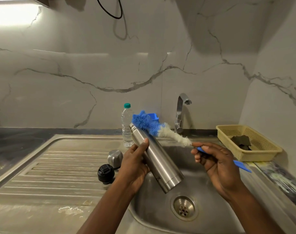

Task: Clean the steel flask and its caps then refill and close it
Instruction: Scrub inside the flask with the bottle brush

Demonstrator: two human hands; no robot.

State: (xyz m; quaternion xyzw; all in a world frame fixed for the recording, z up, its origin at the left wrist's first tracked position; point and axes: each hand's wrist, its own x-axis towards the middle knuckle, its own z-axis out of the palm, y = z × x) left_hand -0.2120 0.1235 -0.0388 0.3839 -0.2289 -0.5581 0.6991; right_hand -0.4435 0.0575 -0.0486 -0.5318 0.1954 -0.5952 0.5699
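Note:
My left hand [135, 163] grips the steel flask [158, 162] around its middle, holding it tilted over the sink basin [202, 215] with its open mouth pointing up and left. My right hand [214, 163] holds the blue handle of a bottle brush [154, 126]. The brush's blue and white bristles lie across the flask's mouth, outside it. On the ridged draining board [59, 168] to the left stand the steel outer cap [115, 157] and the black inner cap [105, 173].
A clear water bottle [127, 126] with a green cap stands behind the flask by the wall. The tap [181, 112] rises behind the basin. A yellow plastic basket [250, 142] with a dark scrubber sits at the right. The drain [184, 208] is below my hands.

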